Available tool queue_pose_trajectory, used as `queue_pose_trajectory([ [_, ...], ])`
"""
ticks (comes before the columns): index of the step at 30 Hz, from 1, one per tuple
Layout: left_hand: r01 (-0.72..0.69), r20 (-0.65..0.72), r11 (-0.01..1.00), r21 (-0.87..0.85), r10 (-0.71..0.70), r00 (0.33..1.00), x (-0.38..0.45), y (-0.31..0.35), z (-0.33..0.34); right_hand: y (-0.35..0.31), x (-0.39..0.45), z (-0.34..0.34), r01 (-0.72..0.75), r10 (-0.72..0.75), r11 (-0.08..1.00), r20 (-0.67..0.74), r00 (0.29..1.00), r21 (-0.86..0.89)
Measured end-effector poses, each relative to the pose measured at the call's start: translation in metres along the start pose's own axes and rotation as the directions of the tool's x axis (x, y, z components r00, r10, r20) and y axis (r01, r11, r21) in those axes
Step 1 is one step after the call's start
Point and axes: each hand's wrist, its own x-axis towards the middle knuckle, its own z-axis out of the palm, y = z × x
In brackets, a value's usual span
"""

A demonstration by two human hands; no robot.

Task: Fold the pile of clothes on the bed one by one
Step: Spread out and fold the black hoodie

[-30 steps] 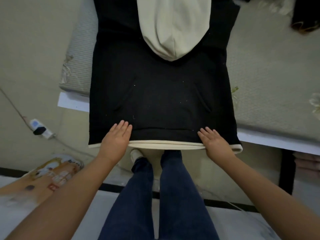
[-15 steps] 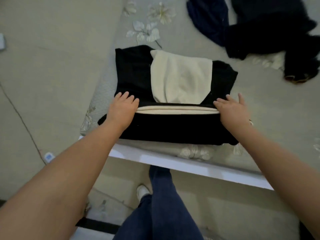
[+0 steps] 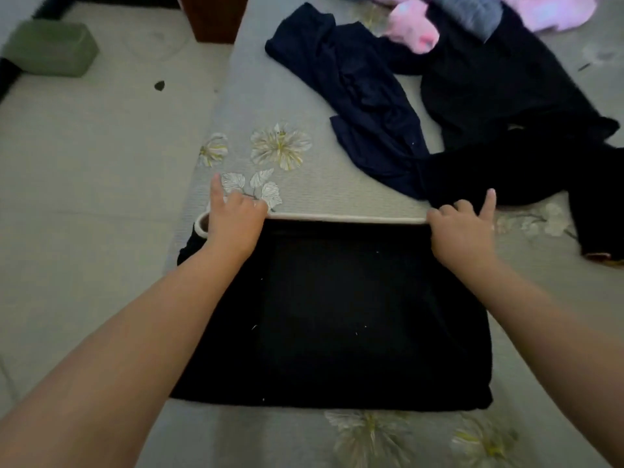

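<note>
A folded black hoodie point(image 3: 337, 309) lies flat on the bed point(image 3: 304, 96), close to the bed's left edge, its cream hem point(image 3: 344, 216) forming the far edge of the fold. The left hand point(image 3: 233, 224) pinches the hem at its far left corner, fingers curled shut on the cloth, index finger pointing away. The right hand point(image 3: 462, 231) holds the hem at the far right corner with the same closed grip. Beyond the hem lies a strip of bare flowered bedcover. Farther off, toward the right, sit a navy garment point(image 3: 364, 106) and a black garment point(image 3: 513, 130), the latter reaching almost to the right hand. Pink clothes point(image 3: 415, 28) lie at the far edge. Bare bedcover also runs along the near edge.
</note>
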Motion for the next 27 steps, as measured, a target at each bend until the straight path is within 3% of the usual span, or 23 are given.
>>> queue_pose_trajectory([
  [2, -0.005, -0.036, 1.0, -0.012, 0.004, 0.999, 0.011, 0.018, 0.024, -0.013, 0.011, 0.025, -0.029, 0.026, 0.999, 0.063, 0.998, 0.037],
  [4, -0.019, -0.061, 0.972, -0.234, 0.004, 0.998, 0.005, 0.042, 0.051, -0.027, 0.006, 0.051, -0.01, 0.004, 0.98, 0.029, 1.0, 0.198],
  [6, 0.006, -0.018, 0.887, -0.462, -0.017, 1.0, -0.013, 0.061, 0.077, -0.037, -0.013, 0.076, 0.036, -0.02, 0.93, -0.047, 0.999, 0.366],
  [8, 0.109, 0.095, 0.827, -0.552, -0.067, 0.993, -0.033, 0.07, 0.101, -0.042, -0.037, 0.101, 0.059, -0.06, 0.882, -0.013, 0.998, 0.467],
  [11, 0.242, 0.219, 0.771, -0.589, -0.136, 0.966, -0.05, 0.072, 0.124, -0.048, -0.058, 0.134, 0.017, -0.105, 0.875, 0.155, 0.982, 0.485],
  [16, 0.221, 0.236, 0.787, -0.576, -0.099, 0.967, -0.041, 0.072, 0.123, -0.053, -0.051, 0.137, -0.022, -0.066, 0.868, 0.159, 0.985, 0.497],
  [19, 0.107, 0.127, 0.813, -0.573, -0.041, 0.991, -0.036, 0.06, 0.118, -0.065, -0.06, 0.122, -0.054, -0.008, 0.85, 0.114, 0.993, 0.525],
  [22, -0.068, -0.038, 0.815, -0.575, 0.056, 0.998, -0.016, 0.049, 0.108, -0.086, -0.061, 0.1, 0.037, -0.024, 0.779, -0.03, 0.999, 0.626],
  [27, -0.068, 0.154, 0.842, -0.535, 0.176, 0.972, 0.028, 0.044, 0.099, -0.084, -0.005, 0.082, 0.069, -0.121, 0.79, 0.044, 0.992, 0.609],
])
